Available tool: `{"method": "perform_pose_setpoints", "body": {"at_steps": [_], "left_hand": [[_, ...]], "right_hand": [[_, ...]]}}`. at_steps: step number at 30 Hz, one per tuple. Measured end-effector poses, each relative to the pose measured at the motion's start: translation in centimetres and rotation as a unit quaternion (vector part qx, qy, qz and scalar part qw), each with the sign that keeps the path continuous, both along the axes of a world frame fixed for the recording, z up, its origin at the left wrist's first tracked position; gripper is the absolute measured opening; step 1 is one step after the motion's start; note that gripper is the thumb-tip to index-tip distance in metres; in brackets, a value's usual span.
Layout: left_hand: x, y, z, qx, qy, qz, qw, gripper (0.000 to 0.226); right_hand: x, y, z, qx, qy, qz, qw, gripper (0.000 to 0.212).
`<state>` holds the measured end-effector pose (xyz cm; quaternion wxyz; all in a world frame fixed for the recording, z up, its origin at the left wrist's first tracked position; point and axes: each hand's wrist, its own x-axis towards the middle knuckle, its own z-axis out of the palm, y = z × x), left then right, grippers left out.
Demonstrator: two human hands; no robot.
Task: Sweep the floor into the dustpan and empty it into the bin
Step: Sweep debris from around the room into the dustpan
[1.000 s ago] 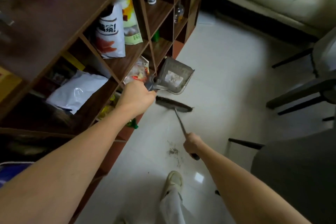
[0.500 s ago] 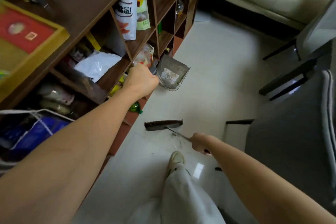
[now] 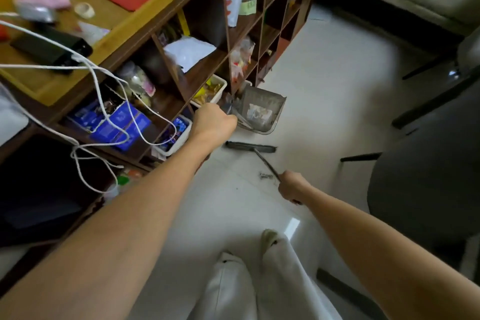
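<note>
left hand (image 3: 214, 122) fisted round handle of one grey plastic dustpan (image 3: 262, 112) beside dark wooden shelf unit (image 3: 233, 41), paper scraps inside, right hand (image 3: 292, 187) gripping thin handle of one dark flat broom (image 3: 250, 147), head on white tile floor (image 3: 324, 101), one small dust pile (image 3: 266, 176) beside right hand

One head-worn wide-angle view, steeply downward and forward over both forearms, floor (image 3: 324, 91) beyond the fingers.

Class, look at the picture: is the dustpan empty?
No: the dustpan, held by the left hand, has pale scraps of litter lying inside it.
</note>
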<state>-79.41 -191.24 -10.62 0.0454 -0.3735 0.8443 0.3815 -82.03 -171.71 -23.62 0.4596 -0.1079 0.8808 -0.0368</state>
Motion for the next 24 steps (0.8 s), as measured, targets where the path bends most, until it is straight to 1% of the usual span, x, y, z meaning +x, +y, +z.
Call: {"method": "perform_pose_setpoints", "body": {"at_steps": [2,5,8,11,14,17,20,22,24], "left_hand": [[0.6,-0.5,-1.0,0.002,-0.009,0.025,1.0,0.018],[0.8,-0.8,-2.0,-0.007,-0.013,0.037,0.999,0.017],[0.9,-0.7,-2.8,-0.003,-0.011,0.047,0.999,0.019],[0.9,0.5,-2.7,0.002,-0.027,0.031,0.999,0.019],[0.5,1.8,-2.3,0.008,-0.033,0.041,0.999,0.02],[-0.5,3.0,-1.6,0.001,-0.041,0.048,0.998,0.019],[-1.3,4.6,-0.8,-0.008,-0.053,0.028,0.998,0.023],[-1.8,5.5,-0.3,-0.02,-0.056,0.017,0.998,0.027],[-2.2,6.1,0.2,-0.014,-0.052,0.021,0.998,0.025]], "right_hand": [[-0.7,-1.9,-1.0,-0.001,-0.003,0.026,1.0,0.03],[-1.0,-3.7,-2.2,-0.009,-0.022,0.058,0.998,0.032],[-0.8,-3.3,-3.7,-0.031,-0.035,0.08,0.996,0.031],[-1.0,-1.2,-4.6,-0.017,-0.028,0.147,0.989,0.035],[-1.9,1.6,-4.7,0.031,-0.013,0.235,0.971,0.048],[-3.4,4.4,-3.6,0.057,0.0,0.26,0.964,0.051],[-4.8,7.8,-1.9,0.083,0.0,0.276,0.958,0.045],[-5.9,10.0,-0.8,0.101,-0.008,0.275,0.956,0.042],[-7.1,12.1,0.3,0.101,-0.012,0.263,0.959,0.041]]}}
